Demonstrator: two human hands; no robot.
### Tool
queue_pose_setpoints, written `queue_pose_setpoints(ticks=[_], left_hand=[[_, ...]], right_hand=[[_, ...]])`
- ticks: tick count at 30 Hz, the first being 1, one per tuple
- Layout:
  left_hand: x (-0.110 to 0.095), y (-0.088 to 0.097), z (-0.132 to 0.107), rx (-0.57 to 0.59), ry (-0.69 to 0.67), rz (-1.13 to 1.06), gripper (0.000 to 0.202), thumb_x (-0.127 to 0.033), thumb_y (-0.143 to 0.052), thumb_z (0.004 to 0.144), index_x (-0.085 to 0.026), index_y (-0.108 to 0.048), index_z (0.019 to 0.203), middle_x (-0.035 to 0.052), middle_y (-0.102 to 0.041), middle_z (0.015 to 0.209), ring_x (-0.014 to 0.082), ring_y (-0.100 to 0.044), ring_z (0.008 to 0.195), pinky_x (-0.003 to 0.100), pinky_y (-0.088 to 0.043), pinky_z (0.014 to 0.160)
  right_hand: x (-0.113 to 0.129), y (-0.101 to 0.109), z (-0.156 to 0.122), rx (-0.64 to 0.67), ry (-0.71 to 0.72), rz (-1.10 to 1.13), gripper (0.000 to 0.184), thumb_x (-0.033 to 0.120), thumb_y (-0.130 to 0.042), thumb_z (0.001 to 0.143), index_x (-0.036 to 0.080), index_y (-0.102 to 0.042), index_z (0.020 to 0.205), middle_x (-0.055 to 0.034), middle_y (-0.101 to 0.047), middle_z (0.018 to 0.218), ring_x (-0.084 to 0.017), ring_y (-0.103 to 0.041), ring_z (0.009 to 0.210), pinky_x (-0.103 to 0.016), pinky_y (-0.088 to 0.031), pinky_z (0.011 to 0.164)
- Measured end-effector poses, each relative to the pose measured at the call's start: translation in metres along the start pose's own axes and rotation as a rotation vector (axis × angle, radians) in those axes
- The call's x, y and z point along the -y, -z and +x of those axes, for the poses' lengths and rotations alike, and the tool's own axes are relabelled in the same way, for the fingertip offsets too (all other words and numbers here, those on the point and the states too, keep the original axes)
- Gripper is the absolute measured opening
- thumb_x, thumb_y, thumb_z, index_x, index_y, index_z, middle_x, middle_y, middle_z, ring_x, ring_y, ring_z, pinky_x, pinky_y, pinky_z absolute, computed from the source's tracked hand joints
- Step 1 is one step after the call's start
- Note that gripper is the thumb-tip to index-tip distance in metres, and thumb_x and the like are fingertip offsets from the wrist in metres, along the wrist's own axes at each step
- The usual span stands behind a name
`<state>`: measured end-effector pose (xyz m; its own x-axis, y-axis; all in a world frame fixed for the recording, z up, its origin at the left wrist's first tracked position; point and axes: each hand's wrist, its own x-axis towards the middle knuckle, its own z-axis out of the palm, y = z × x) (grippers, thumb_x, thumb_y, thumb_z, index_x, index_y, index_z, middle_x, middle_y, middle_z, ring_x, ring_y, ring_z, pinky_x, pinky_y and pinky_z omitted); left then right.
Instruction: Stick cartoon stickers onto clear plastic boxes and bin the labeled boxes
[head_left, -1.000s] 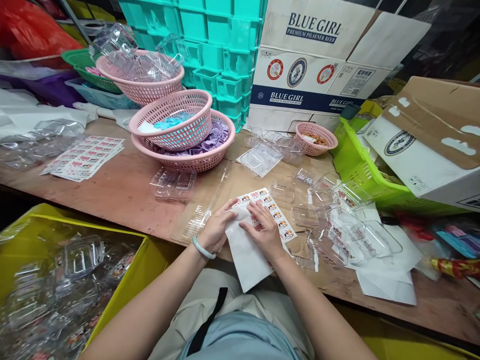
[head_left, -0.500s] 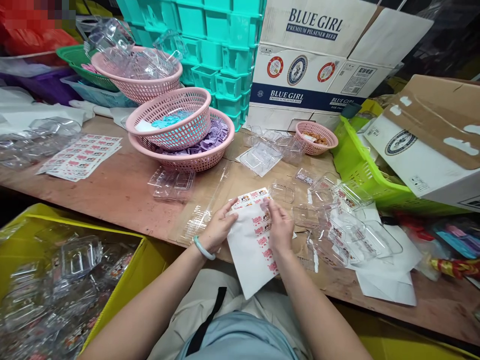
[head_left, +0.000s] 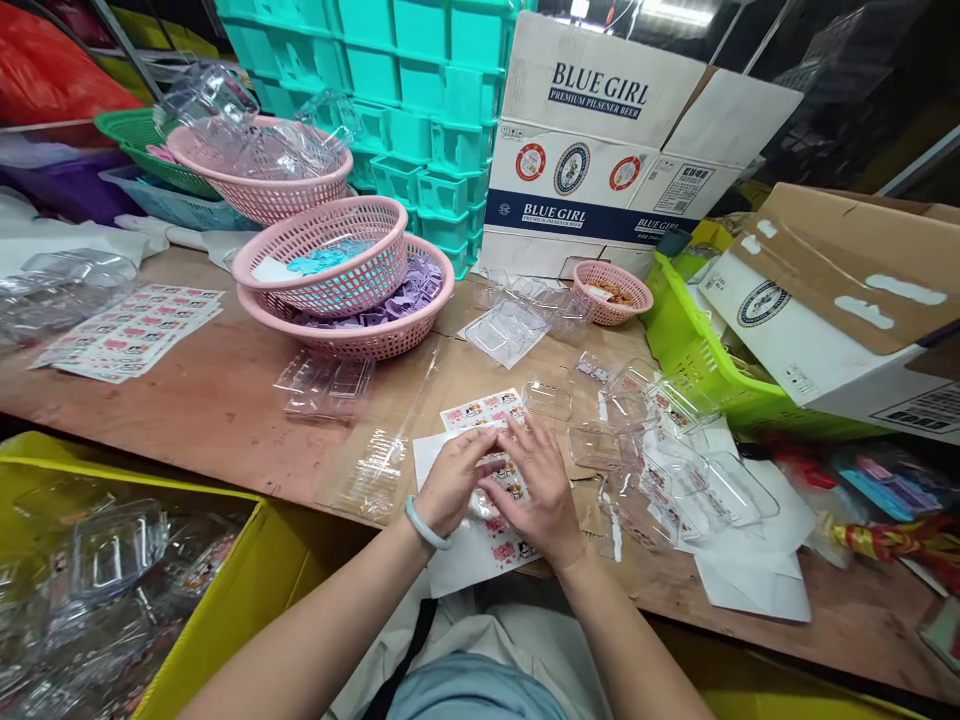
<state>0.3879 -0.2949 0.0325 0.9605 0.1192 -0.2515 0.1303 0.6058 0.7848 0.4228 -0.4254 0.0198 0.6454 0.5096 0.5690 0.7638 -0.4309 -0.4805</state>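
My left hand [head_left: 452,482] and right hand [head_left: 538,490] bend close together over the sticker sheet [head_left: 504,553], at the near edge of the counter [head_left: 225,420]; I cannot tell whether they pinch anything. I'm probably handling one sticker; the next move calls for a light touch.

Head view, as seen from my remote station. The left hand [head_left: 448,487] and right hand [head_left: 536,490] cover the middle of the sticker sheet [head_left: 504,552]; I cannot tell what their fingertips grip. The upper pink basket [head_left: 375,255] hides part of the purple pieces [head_left: 421,283]. The frame crops the yellow bin [head_left: 209,590] at lower left, the red plastic bag [head_left: 45,75] at left and the teal crates [head_left: 375,50] above. At right, the red-and-yellow wrapper [head_left: 889,540] is blurred; the beer carton's label [head_left: 681,187] is too small for me to read.
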Motion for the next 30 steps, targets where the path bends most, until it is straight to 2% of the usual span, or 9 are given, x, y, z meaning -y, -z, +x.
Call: queue_pose_setpoints(ticks=[2, 4, 7, 10, 13, 18, 20, 23, 30], left_hand=[[-0.002, 0.006, 0.005, 0.010, -0.011, 0.089, 0.027, -0.042, -0.072, 0.076, -0.016, -0.068, 0.080, 0.0044, -0.067, 0.090, 0.0163, -0.059, 0.087, 0.029, -0.047, 0.083], [-0.006, 0.010, 0.009, 0.076, -0.050, 0.235, 0.029, -0.044, -0.069, 0.078, -0.015, -0.069, 0.083, 0.0055, -0.067, 0.092, 0.0171, -0.059, 0.089, 0.030, -0.046, 0.085], [-0.007, 0.014, 0.017, 0.057, -0.118, 0.434, 0.036, -0.044, -0.067, 0.079, -0.016, -0.069, 0.101, 0.0095, -0.067, 0.109, 0.0214, -0.059, 0.100, 0.034, -0.046, 0.091], [-0.004, 0.019, 0.026, -0.053, -0.164, 0.519, 0.046, -0.043, -0.067, 0.079, -0.015, -0.064, 0.115, 0.0136, -0.061, 0.124, 0.0250, -0.058, 0.109, 0.038, -0.047, 0.092], [-0.002, 0.026, 0.032, -0.023, -0.199, 0.534, 0.047, -0.044, -0.067, 0.079, -0.014, -0.063, 0.116, 0.0152, -0.059, 0.127, 0.0266, -0.056, 0.115, 0.041, -0.047, 0.097], [-0.015, 0.035, 0.025, 0.064, -0.371, 0.535, 0.050, -0.039, -0.066, 0.084, -0.025, -0.056, 0.131, 0.0075, -0.042, 0.148, 0.0247, -0.034, 0.140, 0.040, -0.029, 0.115], [-0.022, 0.037, 0.017, 0.194, -0.332, 0.482, 0.056, -0.036, -0.066, 0.084, -0.030, -0.049, 0.138, 0.0056, -0.038, 0.152, 0.0249, -0.031, 0.141, 0.040, -0.029, 0.115], [-0.023, 0.042, 0.001, 0.322, -0.175, 0.384, 0.065, -0.033, -0.067, 0.084, -0.030, -0.041, 0.143, 0.0092, -0.051, 0.139, 0.0254, -0.044, 0.132, 0.041, -0.037, 0.109], [-0.004, 0.059, -0.025, 0.156, -0.059, 0.405, 0.065, -0.033, -0.080, 0.071, -0.023, -0.054, 0.130, 0.0088, -0.059, 0.115, 0.0224, -0.057, 0.111, 0.037, -0.043, 0.101]], right_hand=[[-0.009, 0.011, 0.008, 0.024, -0.187, 0.108, 0.056, 0.041, -0.068, 0.082, 0.021, -0.053, 0.133, -0.0121, -0.052, 0.140, -0.028, -0.041, 0.136, -0.050, -0.033, 0.114], [-0.025, 0.025, 0.022, 0.154, -0.336, 0.292, 0.039, 0.046, -0.065, 0.083, 0.020, -0.064, 0.111, -0.0105, -0.063, 0.123, -0.026, -0.056, 0.120, -0.044, -0.045, 0.104], [-0.057, 0.039, 0.047, 0.263, -0.386, 0.429, 0.031, 0.050, -0.056, 0.087, 0.019, -0.063, 0.084, -0.0069, -0.069, 0.094, -0.023, -0.066, 0.094, -0.040, -0.052, 0.089], [-0.091, 0.040, 0.070, 0.140, -0.322, 0.085, 0.029, 0.043, -0.065, 0.081, 0.021, -0.059, 0.098, -0.0117, -0.064, 0.115, -0.030, -0.055, 0.118, -0.052, -0.038, 0.104], [-0.113, 0.036, 0.086, 0.319, -0.256, -0.226, 0.053, 0.028, -0.076, 0.067, 0.021, -0.052, 0.114, -0.0140, -0.058, 0.126, -0.035, -0.045, 0.129, -0.061, -0.017, 0.113], [-0.085, 0.048, 0.091, 0.499, -0.264, 0.111, 0.071, 0.033, -0.075, 0.071, 0.027, -0.034, 0.129, -0.0110, -0.055, 0.126, -0.028, -0.053, 0.121, -0.049, -0.038, 0.105], [-0.062, 0.056, 0.084, 0.603, -0.270, 0.365, 0.080, 0.037, -0.078, 0.070, 0.030, -0.028, 0.133, -0.0091, -0.055, 0.125, -0.024, -0.052, 0.123, -0.043, -0.041, 0.104], [-0.039, 0.058, 0.067, 0.741, -0.301, 0.579, 0.088, 0.035, -0.081, 0.068, 0.030, -0.027, 0.137, -0.0079, -0.057, 0.120, -0.023, -0.052, 0.122, -0.041, -0.042, 0.103], [-0.040, 0.030, 0.045, 0.872, -0.363, 0.715, 0.094, 0.033, -0.084, 0.064, 0.029, -0.029, 0.139, -0.0068, -0.059, 0.115, -0.022, -0.054, 0.118, -0.041, -0.042, 0.102]])
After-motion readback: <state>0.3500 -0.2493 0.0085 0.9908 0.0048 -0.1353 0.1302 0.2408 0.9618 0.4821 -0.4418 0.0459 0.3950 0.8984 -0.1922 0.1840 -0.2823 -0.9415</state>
